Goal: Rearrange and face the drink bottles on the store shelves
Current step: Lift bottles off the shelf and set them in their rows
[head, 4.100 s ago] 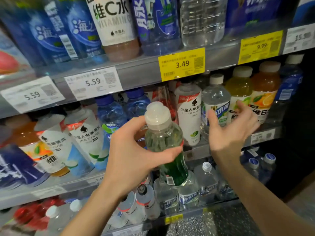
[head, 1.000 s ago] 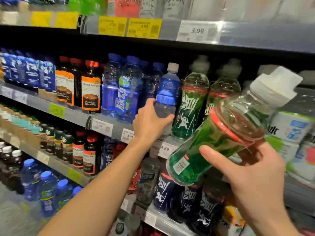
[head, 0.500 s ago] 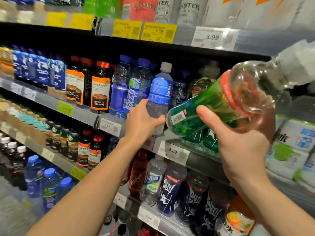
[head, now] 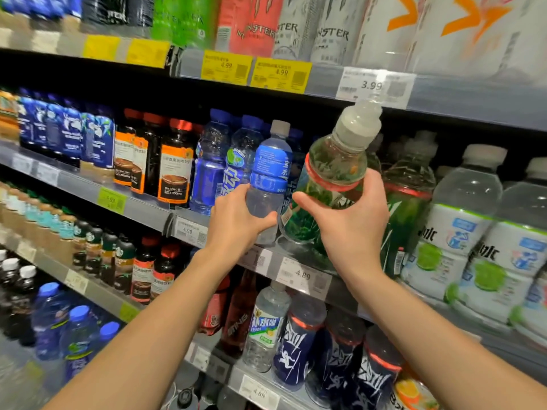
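My right hand (head: 352, 226) grips a clear bottle with a green label, red band and large white cap (head: 334, 167). It stands nearly upright at the front of the middle shelf (head: 325, 279), just left of matching green-label bottles (head: 408, 202). My left hand (head: 236, 220) grips the lower body of a blue-label bottle with a grey cap (head: 270, 173); that bottle is upright beside the green one, near the shelf's front edge.
Blue bottles (head: 213, 167) and dark orange-label bottles (head: 174, 170) stand to the left, white-label bottles (head: 461, 220) to the right. Cans fill the shelf above (head: 284, 28). Dark blue bottles (head: 296, 347) line the shelf below. Price tags run along the shelf edges.
My right hand swung the green-label bottle from tilted sideways to nearly upright and brought it down to the shelf front. My left hand keeps its hold on the blue-label bottle.
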Action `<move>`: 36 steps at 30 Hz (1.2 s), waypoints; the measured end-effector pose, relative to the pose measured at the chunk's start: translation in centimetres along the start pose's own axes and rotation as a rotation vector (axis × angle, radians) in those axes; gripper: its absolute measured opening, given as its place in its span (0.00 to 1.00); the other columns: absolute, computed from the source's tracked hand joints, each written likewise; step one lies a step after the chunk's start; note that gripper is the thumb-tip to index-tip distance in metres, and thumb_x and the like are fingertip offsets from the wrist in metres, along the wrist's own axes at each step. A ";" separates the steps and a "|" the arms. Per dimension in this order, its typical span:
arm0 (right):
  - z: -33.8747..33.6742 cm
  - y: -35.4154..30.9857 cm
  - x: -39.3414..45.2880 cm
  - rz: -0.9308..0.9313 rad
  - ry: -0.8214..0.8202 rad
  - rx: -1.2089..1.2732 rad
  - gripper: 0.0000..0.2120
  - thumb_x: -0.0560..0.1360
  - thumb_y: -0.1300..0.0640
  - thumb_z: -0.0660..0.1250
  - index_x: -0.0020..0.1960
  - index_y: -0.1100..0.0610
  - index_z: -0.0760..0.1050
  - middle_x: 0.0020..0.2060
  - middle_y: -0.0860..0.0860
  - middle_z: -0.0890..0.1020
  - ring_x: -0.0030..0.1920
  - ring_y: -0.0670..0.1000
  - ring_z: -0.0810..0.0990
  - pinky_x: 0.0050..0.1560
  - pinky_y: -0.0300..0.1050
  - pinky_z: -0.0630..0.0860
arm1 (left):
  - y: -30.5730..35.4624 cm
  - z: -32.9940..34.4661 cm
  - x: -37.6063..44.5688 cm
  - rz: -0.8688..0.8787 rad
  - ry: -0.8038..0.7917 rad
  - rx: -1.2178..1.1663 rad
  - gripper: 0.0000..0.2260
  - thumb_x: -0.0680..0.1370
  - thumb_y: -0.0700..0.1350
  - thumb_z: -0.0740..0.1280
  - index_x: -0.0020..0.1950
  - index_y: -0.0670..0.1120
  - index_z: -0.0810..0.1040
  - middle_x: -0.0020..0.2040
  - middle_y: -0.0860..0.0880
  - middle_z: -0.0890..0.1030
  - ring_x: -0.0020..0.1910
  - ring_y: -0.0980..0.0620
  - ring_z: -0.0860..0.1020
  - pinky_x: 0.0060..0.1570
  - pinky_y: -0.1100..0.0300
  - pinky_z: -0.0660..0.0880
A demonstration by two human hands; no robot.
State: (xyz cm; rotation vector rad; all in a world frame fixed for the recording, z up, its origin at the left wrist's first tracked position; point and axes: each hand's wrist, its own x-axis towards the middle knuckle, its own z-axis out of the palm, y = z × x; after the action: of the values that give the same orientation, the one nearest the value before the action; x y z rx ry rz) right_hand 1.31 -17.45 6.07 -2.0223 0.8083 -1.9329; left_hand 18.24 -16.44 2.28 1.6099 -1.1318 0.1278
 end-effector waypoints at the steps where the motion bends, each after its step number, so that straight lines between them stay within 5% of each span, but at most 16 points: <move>1: 0.3 0.1 0.0 0.030 -0.003 -0.017 0.30 0.61 0.47 0.83 0.57 0.54 0.74 0.52 0.49 0.78 0.54 0.47 0.78 0.56 0.41 0.75 | 0.0 -0.1 -0.1 0.006 0.001 -0.007 0.30 0.70 0.55 0.77 0.68 0.44 0.75 0.59 0.47 0.82 0.59 0.46 0.78 0.48 0.59 0.70; 6: 1.5 0.2 0.4 0.120 0.017 -0.087 0.27 0.61 0.45 0.82 0.54 0.52 0.76 0.50 0.48 0.79 0.48 0.42 0.74 0.45 0.23 0.67 | -0.1 -0.2 -0.2 0.019 0.009 -0.034 0.23 0.70 0.53 0.77 0.61 0.46 0.78 0.49 0.52 0.80 0.51 0.52 0.78 0.45 0.61 0.68; 13: 2.3 -0.1 0.6 0.160 -0.011 -0.340 0.28 0.61 0.34 0.77 0.53 0.49 0.77 0.51 0.45 0.80 0.55 0.48 0.76 0.48 0.47 0.70 | -0.3 -0.1 0.0 0.013 0.015 -0.049 0.25 0.67 0.54 0.79 0.59 0.47 0.75 0.49 0.50 0.82 0.50 0.47 0.80 0.46 0.54 0.75; 17: 2.9 -0.3 0.8 0.146 -0.039 -0.477 0.36 0.63 0.32 0.75 0.61 0.54 0.74 0.57 0.48 0.76 0.59 0.53 0.75 0.45 0.47 0.67 | -0.4 -0.1 0.0 0.002 0.017 -0.051 0.25 0.67 0.54 0.79 0.59 0.48 0.75 0.48 0.50 0.81 0.48 0.47 0.80 0.44 0.56 0.73; 22: 3.7 -0.8 0.6 -0.037 -0.063 -0.561 0.48 0.69 0.41 0.76 0.79 0.53 0.53 0.66 0.53 0.68 0.45 0.54 0.78 0.39 0.46 0.69 | -0.2 -0.2 -0.1 -0.033 0.035 -0.086 0.28 0.66 0.54 0.79 0.61 0.48 0.75 0.50 0.49 0.82 0.50 0.46 0.80 0.48 0.56 0.72; 27: 4.1 -0.5 1.5 -0.009 -0.110 -0.627 0.41 0.74 0.43 0.72 0.78 0.55 0.56 0.71 0.55 0.63 0.50 0.60 0.81 0.39 0.47 0.67 | 0.2 -0.5 -0.5 -0.061 0.085 -0.154 0.31 0.64 0.51 0.80 0.63 0.48 0.73 0.47 0.52 0.80 0.51 0.49 0.80 0.55 0.52 0.75; 33: 4.7 -0.4 1.7 -0.018 -0.136 -0.680 0.39 0.77 0.46 0.69 0.78 0.58 0.52 0.70 0.59 0.61 0.46 0.61 0.79 0.37 0.50 0.70 | -0.3 -1.1 -1.2 -0.044 0.160 -0.298 0.25 0.63 0.45 0.81 0.56 0.50 0.75 0.38 0.57 0.79 0.38 0.56 0.79 0.41 0.59 0.77; 36: 4.6 -0.5 1.7 -0.017 -0.143 -0.704 0.40 0.78 0.47 0.68 0.79 0.60 0.50 0.63 0.59 0.64 0.45 0.59 0.77 0.36 0.49 0.67 | -0.4 -1.1 -1.8 -0.041 0.182 -0.375 0.21 0.64 0.43 0.81 0.51 0.50 0.76 0.39 0.58 0.80 0.35 0.65 0.77 0.37 0.70 0.72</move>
State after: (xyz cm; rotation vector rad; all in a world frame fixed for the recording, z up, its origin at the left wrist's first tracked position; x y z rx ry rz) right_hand 5.91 -18.87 7.24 -2.4939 1.6019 -1.6143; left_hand 18.04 -14.58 1.37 1.2600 -0.9192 0.0305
